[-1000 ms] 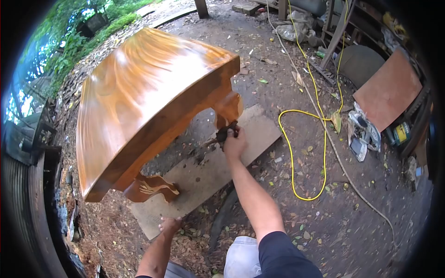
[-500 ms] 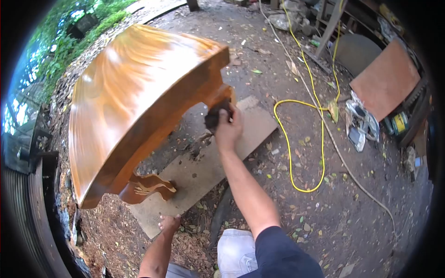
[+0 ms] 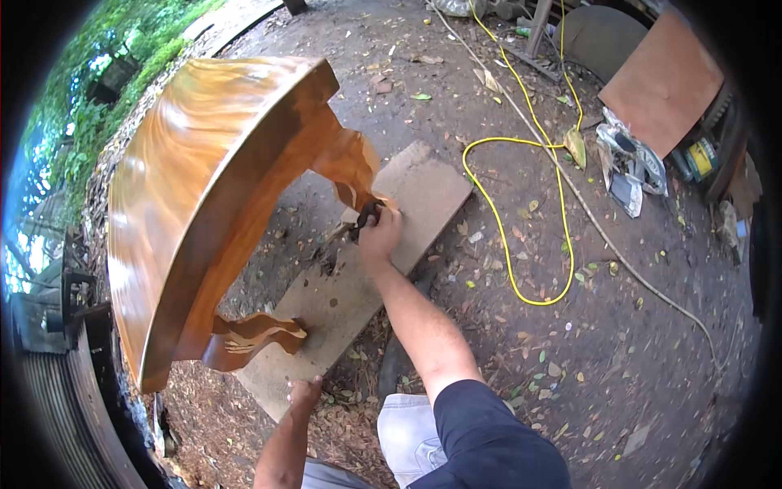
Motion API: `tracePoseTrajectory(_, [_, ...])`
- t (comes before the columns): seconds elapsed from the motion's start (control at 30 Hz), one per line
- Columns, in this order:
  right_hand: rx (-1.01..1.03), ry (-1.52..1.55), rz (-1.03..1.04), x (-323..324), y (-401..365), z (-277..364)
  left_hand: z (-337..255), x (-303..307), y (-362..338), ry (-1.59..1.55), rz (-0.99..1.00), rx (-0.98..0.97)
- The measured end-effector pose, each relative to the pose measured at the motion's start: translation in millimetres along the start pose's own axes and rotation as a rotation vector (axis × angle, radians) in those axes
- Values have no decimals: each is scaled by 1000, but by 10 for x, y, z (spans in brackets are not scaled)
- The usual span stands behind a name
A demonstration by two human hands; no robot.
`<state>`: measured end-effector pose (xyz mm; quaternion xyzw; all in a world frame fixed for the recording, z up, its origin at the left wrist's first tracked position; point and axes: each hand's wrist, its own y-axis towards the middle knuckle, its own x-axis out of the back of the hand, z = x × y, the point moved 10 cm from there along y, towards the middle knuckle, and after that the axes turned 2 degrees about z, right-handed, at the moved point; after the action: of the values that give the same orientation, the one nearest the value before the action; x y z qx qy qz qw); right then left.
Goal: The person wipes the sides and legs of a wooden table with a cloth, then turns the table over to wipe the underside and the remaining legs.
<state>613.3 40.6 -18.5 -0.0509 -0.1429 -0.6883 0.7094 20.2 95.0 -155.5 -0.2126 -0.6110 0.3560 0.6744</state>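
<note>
A glossy orange-brown wooden table [image 3: 195,155] stands with its top slanting toward the left and its thick curved edge facing me. My right hand [image 3: 381,232] presses a dark rag [image 3: 366,218] against the lower end of the far curved leg [image 3: 346,159]. The near leg [image 3: 257,336], with pale grain streaks, rests on a flat board [image 3: 350,281]. At the board's near edge lies my left hand [image 3: 305,393], fingers apart and touching the board, close to the near leg's foot. The rag hides part of the far leg's foot.
A yellow cord [image 3: 507,253] loops over the leaf-strewn dirt on the right, crossed by a grey hose or cable [image 3: 599,220]. Beyond are a reddish panel [image 3: 664,81], plastic bags [image 3: 627,167] and a can [image 3: 700,159]. Corrugated metal [image 3: 49,399] stands at lower left.
My right hand has slid the rag from the upper part of the far leg down to its foot. The view has shifted; my left hand stays at the board's edge.
</note>
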Motion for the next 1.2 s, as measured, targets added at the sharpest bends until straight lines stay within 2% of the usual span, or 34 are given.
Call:
tracePoseTrajectory(0.03, [-30, 5, -16, -21, 11, -98, -13, 8, 7, 0, 3, 11])
tracePoseTrajectory(0.13, [-354, -70, 17, -64, -21, -650, -106, 79, -164, 6, -30, 21])
tracePoseTrajectory(0.23, [-552, -20, 195, -81, -29, -898, -170, 116, -297, -3, -60, 11])
tracePoseTrajectory(0.4, [-636, -1, 181, -222, 129, -1070, -149, 134, -266, 31, -49, -10])
tracePoseTrajectory(0.5, [-519, -142, 121, -240, 207, -1078, -185, 143, -345, 19, -58, 14])
tracePoseTrajectory(0.6, [-444, -145, 122, -76, 464, -917, -258, 234, -592, -3, -61, 61])
tracePoseTrajectory(0.7, [-402, -55, 104, -182, 755, -1076, -264, 218, -535, -2, -73, 68])
tracePoseTrajectory(0.83, [-441, -91, 86, -178, 462, -1132, -303, 276, -754, -78, -73, 140])
tracePoseTrajectory(0.97, [-263, -111, 55, -80, 555, -935, -284, 249, -666, -48, -51, 144])
tracePoseTrajectory(1.07, [-378, -32, 72, -110, 607, -976, -264, 237, -625, -41, -56, 148])
tracePoseTrajectory(1.2, [-386, -34, 90, -100, 280, -859, -269, 220, -571, -27, -42, 115])
